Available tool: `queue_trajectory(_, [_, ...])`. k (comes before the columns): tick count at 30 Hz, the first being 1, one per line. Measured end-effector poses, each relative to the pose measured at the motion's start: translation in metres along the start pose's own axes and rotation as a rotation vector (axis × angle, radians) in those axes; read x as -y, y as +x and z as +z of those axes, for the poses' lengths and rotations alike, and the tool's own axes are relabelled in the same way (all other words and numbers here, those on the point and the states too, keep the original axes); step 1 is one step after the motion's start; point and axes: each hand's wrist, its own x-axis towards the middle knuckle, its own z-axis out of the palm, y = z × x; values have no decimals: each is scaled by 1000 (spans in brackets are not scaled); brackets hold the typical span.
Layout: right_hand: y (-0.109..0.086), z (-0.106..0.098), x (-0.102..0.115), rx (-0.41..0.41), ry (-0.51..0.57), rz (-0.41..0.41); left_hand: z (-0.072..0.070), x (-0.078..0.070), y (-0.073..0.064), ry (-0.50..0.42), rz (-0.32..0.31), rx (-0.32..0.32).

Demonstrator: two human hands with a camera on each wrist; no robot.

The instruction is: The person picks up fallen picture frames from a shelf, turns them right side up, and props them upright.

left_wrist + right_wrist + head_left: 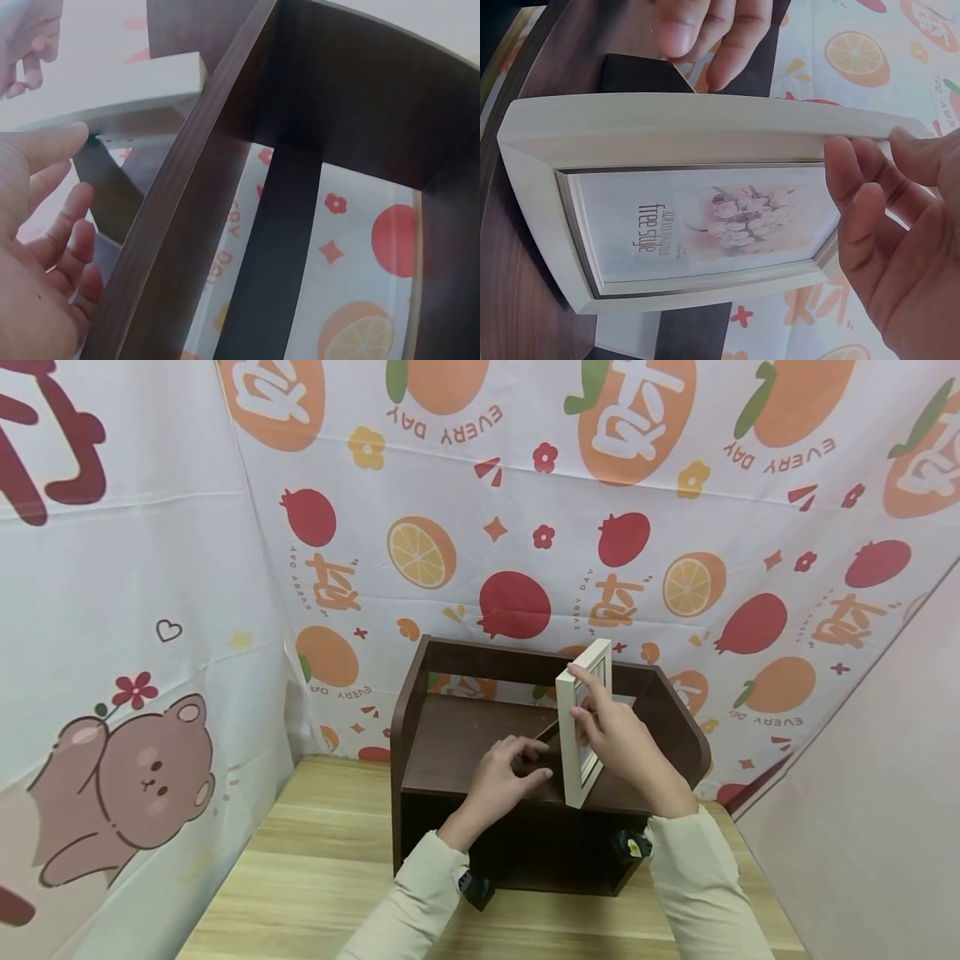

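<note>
A cream picture frame [572, 739] stands upright on the top board of a dark brown desk shelf [457, 727], its lower end by the front edge. My right hand [622, 739] holds its upper part between thumb and fingers. The right wrist view shows the frame's [660, 127] flower print [750, 221] under the glazing. Behind the frame a dark support leg [109, 191] sticks out at a slant. My left hand [501, 781] is beside that leg, thumb and fingers apart. Whether the left thumb touches the frame, I cannot tell.
The desk shelf has raised side panels, a back rail and a dark lower compartment [525, 852]. It stands on a light wood-grain table [315, 860]. Fruit-print cloth [465, 468] hangs behind, and a bear-print cloth [150, 777] hangs at the left.
</note>
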Motion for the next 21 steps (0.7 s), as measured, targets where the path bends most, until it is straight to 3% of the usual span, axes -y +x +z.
queue_trajectory(5, [0, 0, -1, 18, 20, 11, 8, -2, -3, -93, -49, 53])
queue_trajectory(11, [1, 1, 0, 15, 20, 23, 15, -9, -6, -121, -78, 83])
queue_trajectory(21, [2, 2, 4, -30, -33, 37, 29, -16, -9, -90, -79, 53])
